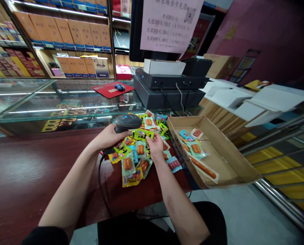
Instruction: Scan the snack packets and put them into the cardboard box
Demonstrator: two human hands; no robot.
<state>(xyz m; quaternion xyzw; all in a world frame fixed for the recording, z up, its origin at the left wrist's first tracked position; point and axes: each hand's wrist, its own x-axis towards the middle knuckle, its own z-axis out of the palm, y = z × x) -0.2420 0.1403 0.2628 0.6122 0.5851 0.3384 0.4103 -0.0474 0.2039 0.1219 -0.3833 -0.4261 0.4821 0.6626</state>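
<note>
My left hand (pixel 109 137) grips the handle of a black barcode scanner (pixel 127 123), its head pointing toward a pile of small snack packets (pixel 139 149) on the dark red counter (pixel 26 170). My right hand (pixel 155 146) rests on the pile with fingers spread, touching the green and yellow sausage packets. A black cable (pixel 100 183) hangs from the scanner down over the counter edge. To the right, a shallow cardboard box (pixel 233 160) holds several sausage packets and one long sausage stick (pixel 203 167).
A cash register (pixel 167 88) with a monitor and a taped pink notice (pixel 171 23) stands behind the pile. A glass display case (pixel 52 102) carries a red mouse pad with a blue mouse (pixel 119 87). Shelves of orange boxes fill the back left; white boxes (pixel 256 98) lie at right.
</note>
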